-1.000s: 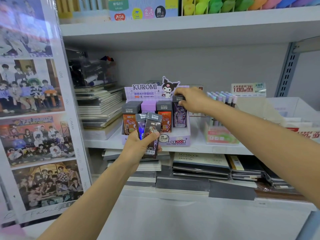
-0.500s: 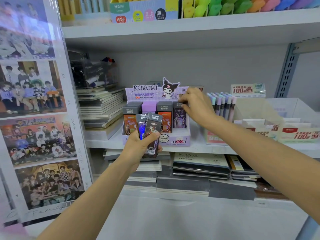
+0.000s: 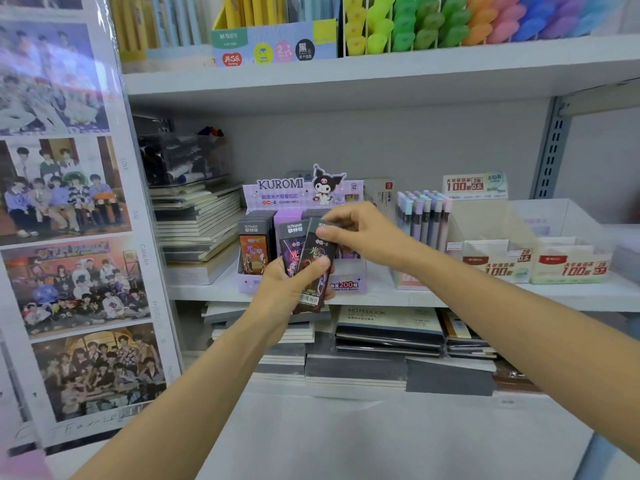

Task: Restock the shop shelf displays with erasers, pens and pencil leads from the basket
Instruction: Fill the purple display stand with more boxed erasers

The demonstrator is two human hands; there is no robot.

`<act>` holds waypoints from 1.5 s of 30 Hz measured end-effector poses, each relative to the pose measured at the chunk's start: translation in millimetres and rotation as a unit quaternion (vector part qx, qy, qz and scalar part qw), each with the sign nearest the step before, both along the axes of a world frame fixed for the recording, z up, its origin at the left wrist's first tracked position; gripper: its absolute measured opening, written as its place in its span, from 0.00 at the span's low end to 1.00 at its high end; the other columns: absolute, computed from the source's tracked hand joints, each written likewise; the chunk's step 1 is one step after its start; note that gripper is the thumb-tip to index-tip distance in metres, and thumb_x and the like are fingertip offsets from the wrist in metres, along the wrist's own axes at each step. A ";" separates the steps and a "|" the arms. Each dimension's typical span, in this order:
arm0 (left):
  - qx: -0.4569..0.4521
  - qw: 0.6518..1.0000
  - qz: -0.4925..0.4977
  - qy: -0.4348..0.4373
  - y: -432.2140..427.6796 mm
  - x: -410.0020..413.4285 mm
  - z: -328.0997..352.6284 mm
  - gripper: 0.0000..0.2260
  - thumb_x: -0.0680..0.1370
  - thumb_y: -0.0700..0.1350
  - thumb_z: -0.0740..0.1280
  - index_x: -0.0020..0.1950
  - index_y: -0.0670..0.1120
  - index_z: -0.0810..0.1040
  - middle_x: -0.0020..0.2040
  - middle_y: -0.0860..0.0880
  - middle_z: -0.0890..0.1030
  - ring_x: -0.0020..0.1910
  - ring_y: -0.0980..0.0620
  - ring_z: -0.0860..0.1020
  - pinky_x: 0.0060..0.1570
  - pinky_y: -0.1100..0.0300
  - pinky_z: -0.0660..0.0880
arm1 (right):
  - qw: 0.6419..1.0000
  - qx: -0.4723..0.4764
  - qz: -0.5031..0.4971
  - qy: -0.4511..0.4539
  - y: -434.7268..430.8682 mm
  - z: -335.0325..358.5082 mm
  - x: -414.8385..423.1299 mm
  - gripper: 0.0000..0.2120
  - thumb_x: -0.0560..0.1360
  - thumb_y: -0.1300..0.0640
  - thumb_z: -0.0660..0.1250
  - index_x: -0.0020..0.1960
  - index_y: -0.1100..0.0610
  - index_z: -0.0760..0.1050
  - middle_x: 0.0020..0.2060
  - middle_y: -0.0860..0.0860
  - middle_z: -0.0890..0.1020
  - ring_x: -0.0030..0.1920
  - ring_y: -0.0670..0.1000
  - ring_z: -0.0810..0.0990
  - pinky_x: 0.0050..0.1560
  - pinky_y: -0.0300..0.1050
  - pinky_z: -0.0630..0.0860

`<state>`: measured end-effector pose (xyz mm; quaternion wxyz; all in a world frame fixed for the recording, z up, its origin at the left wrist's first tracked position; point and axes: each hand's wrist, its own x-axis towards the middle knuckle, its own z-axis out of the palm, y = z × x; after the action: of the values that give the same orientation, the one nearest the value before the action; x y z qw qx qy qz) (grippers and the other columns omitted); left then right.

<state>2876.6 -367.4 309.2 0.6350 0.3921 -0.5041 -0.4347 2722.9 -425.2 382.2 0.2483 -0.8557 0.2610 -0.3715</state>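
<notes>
A purple Kuromi display box (image 3: pixel 301 194) stands on the middle shelf with dark pencil lead packs (image 3: pixel 254 249) upright in its slots. My left hand (image 3: pixel 282 292) grips two lead packs in front of the box. The front pack (image 3: pixel 315 268) is dark with a barcode at its bottom end. My right hand (image 3: pixel 360 233) pinches the top end of that front pack between thumb and fingers. The right part of the box is hidden behind my hands.
Stacked notebooks (image 3: pixel 197 223) lie left of the box, and pastel pens (image 3: pixel 420 216) and white lead boxes (image 3: pixel 536 263) stand to its right. More notebooks (image 3: pixel 388 329) fill the shelf below. A photo poster panel (image 3: pixel 65 237) runs down the left side.
My right hand left the box's right slot, where it set a pack, and came back left to the packs in my left hand. It now pinches the front pack's top.
</notes>
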 end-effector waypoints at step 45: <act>0.033 0.996 0.025 -0.074 -14.6 20.1 -19.5 0.12 0.80 0.48 0.65 0.62 0.47 0.76 0.54 0.43 0.84 0.42 0.47 0.85 0.45 0.53 0.82 | 0.924 -0.267 -0.254 0.102 -59.3 3.1 -6.4 0.09 0.78 0.57 0.67 0.56 0.54 0.82 0.50 0.51 0.79 0.56 0.51 0.72 0.53 0.44 0.69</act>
<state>2896.7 -382.0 289.7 0.5936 0.4566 -0.5247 -0.4048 2716.5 -484.5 385.4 -0.1198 -0.8285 0.3850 -0.3887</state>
